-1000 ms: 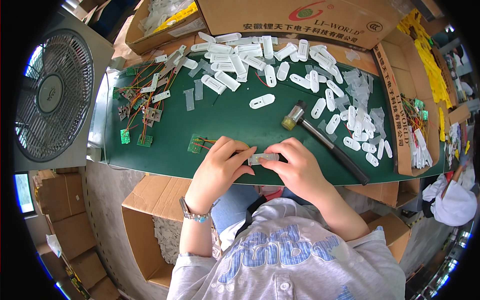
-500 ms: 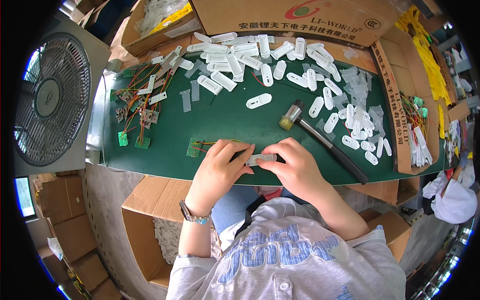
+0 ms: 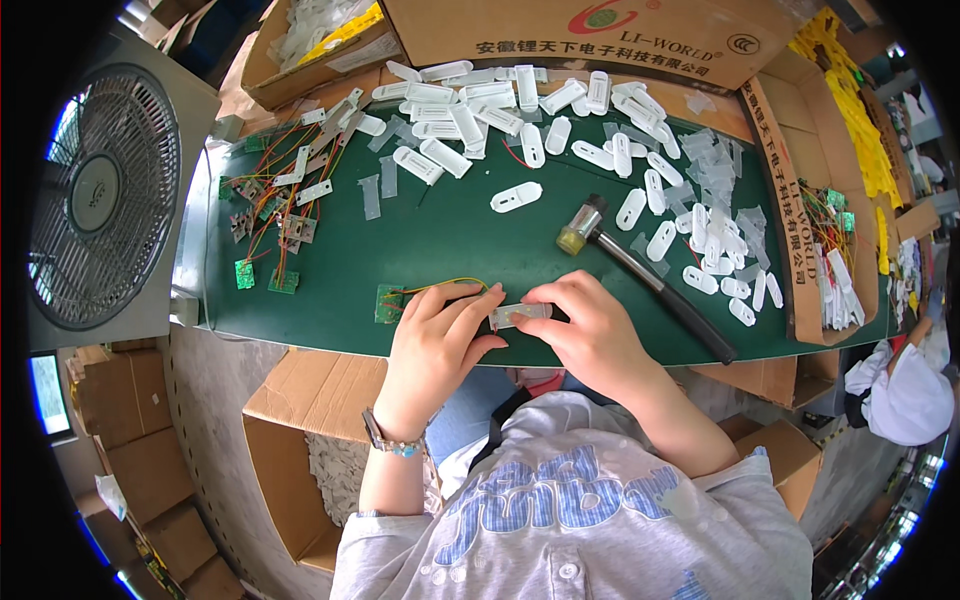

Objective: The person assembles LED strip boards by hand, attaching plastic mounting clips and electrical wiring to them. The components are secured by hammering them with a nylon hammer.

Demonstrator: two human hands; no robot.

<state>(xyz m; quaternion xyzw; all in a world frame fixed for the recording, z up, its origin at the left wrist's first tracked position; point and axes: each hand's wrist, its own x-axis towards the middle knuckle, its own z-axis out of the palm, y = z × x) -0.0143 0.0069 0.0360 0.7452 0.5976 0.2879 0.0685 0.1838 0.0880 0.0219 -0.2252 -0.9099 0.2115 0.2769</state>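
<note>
Fingers [image 3: 470, 310] of our left hand [image 3: 435, 345] and right hand [image 3: 590, 335] are pinching together on a small white plastic casing [image 3: 520, 314] at the near edge of the green table [image 3: 460, 225]. We are working beside a black-handled mallet [image 3: 640, 270], a pile of white casings [image 3: 480, 105] and a green circuit board [image 3: 389, 303] with wires.

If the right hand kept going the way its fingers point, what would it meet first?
The right hand points leftward; beyond the small white plastic piece it grips, it would likely meet the left hand fingers, already on that piece.
</note>
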